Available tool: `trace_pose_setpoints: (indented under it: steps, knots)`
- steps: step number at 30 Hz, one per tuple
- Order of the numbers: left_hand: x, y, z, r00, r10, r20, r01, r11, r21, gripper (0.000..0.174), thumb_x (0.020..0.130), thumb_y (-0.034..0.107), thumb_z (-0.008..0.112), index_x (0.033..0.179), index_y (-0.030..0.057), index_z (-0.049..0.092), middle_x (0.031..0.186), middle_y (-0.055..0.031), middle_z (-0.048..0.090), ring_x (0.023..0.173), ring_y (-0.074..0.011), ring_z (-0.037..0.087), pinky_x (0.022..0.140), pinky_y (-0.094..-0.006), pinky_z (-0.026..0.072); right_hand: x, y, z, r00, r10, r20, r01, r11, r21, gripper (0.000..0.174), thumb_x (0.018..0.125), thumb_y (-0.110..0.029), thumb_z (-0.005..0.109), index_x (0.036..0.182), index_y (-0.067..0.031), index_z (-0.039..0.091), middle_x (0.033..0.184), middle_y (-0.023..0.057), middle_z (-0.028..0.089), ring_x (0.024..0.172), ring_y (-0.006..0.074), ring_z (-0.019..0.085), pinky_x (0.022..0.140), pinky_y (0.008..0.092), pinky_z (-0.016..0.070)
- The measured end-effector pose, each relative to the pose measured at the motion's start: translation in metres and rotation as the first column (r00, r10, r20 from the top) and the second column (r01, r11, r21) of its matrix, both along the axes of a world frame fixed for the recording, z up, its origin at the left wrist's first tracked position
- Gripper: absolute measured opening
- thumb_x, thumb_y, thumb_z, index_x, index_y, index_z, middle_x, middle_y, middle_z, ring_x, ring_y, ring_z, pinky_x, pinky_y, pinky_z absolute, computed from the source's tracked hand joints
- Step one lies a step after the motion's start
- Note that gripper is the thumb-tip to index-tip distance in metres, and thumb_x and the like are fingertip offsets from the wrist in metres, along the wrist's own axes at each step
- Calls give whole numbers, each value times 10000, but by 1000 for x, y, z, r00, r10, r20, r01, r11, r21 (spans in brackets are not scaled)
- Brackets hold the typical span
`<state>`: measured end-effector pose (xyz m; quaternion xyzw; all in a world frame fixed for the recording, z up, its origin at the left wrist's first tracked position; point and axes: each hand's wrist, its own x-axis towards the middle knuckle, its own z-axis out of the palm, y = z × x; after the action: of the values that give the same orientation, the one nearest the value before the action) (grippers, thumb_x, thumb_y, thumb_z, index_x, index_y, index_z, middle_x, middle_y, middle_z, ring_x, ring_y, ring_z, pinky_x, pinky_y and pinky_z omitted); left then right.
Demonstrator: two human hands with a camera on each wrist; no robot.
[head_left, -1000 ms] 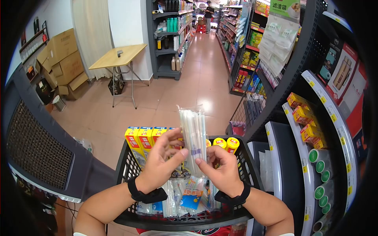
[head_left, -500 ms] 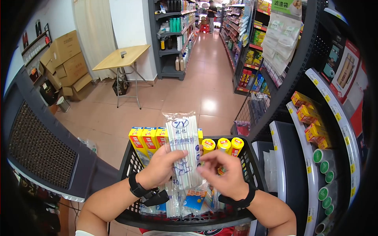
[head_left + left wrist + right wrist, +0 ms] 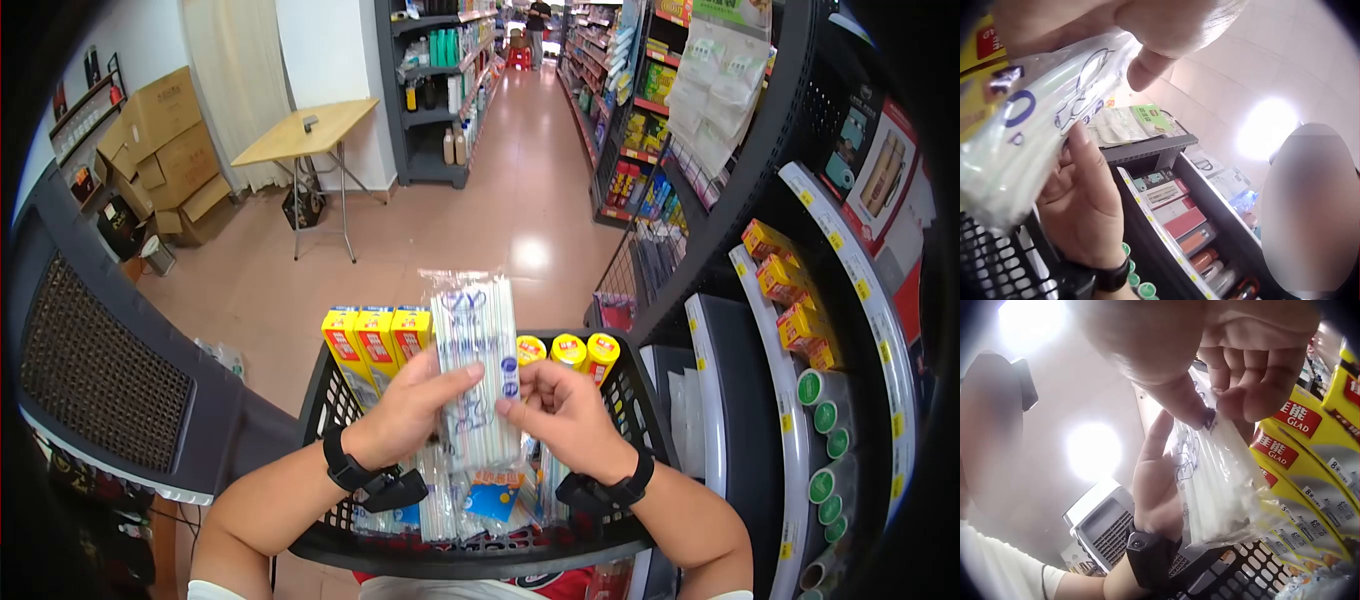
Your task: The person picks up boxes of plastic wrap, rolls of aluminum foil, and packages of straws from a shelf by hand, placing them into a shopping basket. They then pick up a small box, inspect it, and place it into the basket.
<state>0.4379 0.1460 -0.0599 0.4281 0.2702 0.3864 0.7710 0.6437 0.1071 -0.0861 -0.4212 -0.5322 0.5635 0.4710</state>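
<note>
A clear pack of drinking straws [image 3: 490, 335] with blue print stands tilted above a black shopping basket [image 3: 480, 565]. My left hand [image 3: 400, 412] holds its left side, thumb across the printed face. On the opposite edge, my right hand [image 3: 580, 420] pinches the wrapper between thumb and fingers. The right wrist view shows that pinch close up on the pack's plastic [image 3: 1216, 469]. More straw packs [image 3: 438, 505] lie in the basket below, one with a blue and orange label [image 3: 495, 498]. Yellow Glad boxes [image 3: 375, 340] and yellow-capped tubes [image 3: 568, 352] stand at the basket's far side.
Store shelves [image 3: 790, 400] with small yellow boxes [image 3: 780, 275] and green-lidded containers [image 3: 822, 485] run along the right. A grey slatted appliance [image 3: 110, 370] stands at left. Beyond are a folding table [image 3: 310, 135], cartons [image 3: 165, 150] and an aisle with a person [image 3: 538, 30].
The straw pack has turned its printed face toward the head camera, and my left hand has closed round its side. My right hand came off it, then took its right edge again.
</note>
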Motion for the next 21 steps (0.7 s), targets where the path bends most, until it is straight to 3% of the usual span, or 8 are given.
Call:
trace_pose_setpoints:
  steps: [1, 3, 7, 11, 15, 17, 19, 21]
  knots:
    - [1, 0, -4, 1000, -3, 0, 3, 1000, -25, 454, 1016, 114, 547, 1427, -56, 452, 1365, -161, 605, 1226, -247, 621, 1090, -413, 467, 1, 0, 0, 999, -7, -34, 7, 1000, -6, 243, 914, -45, 738, 1126, 26, 641, 975, 9, 690, 718, 7, 552, 628, 191, 456]
    - [3, 6, -13, 959, 263, -101, -235, 944, 232, 391, 1012, 135, 625, 1346, -47, 531, 1222, -96, 657, 1105, -162, 637, 971, -325, 503, 1, 0, 12, 995, -55, -84, 57, 998, 14, 212, 910, -8, 715, 1096, 20, 618, 920, -12, 660, 739, 8, 555, 655, 183, 444]
    - [-10, 19, -12, 967, 235, -94, -211, 953, 219, 440, 996, 154, 666, 1358, -42, 511, 1188, -98, 669, 1090, -122, 622, 907, -275, 498, 10, 3, 16, 999, -44, 25, 41, 994, 106, 243, 888, -22, 714, 1107, 17, 617, 890, -38, 626, 715, 3, 520, 646, 183, 421]
    - [-5, 12, 1, 973, 223, -52, -204, 947, 248, 425, 980, 121, 684, 1339, -47, 531, 1209, -111, 683, 1127, -149, 638, 995, -305, 496, 11, 3, 14, 992, 15, 125, -27, 995, 94, 331, 876, -64, 740, 1166, 26, 611, 907, -32, 636, 705, 10, 526, 634, 190, 422]
    - [-6, 11, -1, 982, 118, -146, -79, 965, 250, 545, 964, 128, 708, 1408, -55, 450, 1281, -144, 643, 1202, -183, 607, 1039, -333, 482, 7, 4, 8, 991, 28, 130, -36, 998, 58, 379, 887, -97, 748, 1214, 20, 598, 958, 7, 684, 722, 23, 568, 631, 208, 450]
    - [-5, 10, -3, 976, 138, -166, -94, 965, 244, 651, 964, 150, 712, 1471, -65, 365, 1333, -175, 605, 1225, -205, 590, 1039, -337, 478, 1, 4, 10, 1000, -1, 18, 1, 999, -42, 353, 901, -108, 735, 1214, 13, 624, 988, 32, 716, 767, 40, 623, 665, 221, 492]
    - [-4, 14, -5, 962, 204, -182, -137, 936, 325, 693, 977, 181, 696, 1503, -65, 318, 1397, -209, 542, 1290, -236, 536, 1054, -353, 465, 4, 4, 3, 995, 49, 92, -43, 997, -70, 346, 894, -127, 737, 1192, 20, 641, 974, 54, 726, 783, 73, 653, 690, 249, 515]
    - [-5, 15, -6, 897, 402, -183, -294, 852, 433, 611, 1017, 208, 601, 1510, -44, 342, 1456, -195, 496, 1346, -239, 504, 1128, -358, 390, 8, 4, -5, 982, 100, 163, -85, 992, -97, 341, 888, -147, 739, 1170, 27, 659, 960, 77, 736, 800, 106, 683, 715, 277, 537]
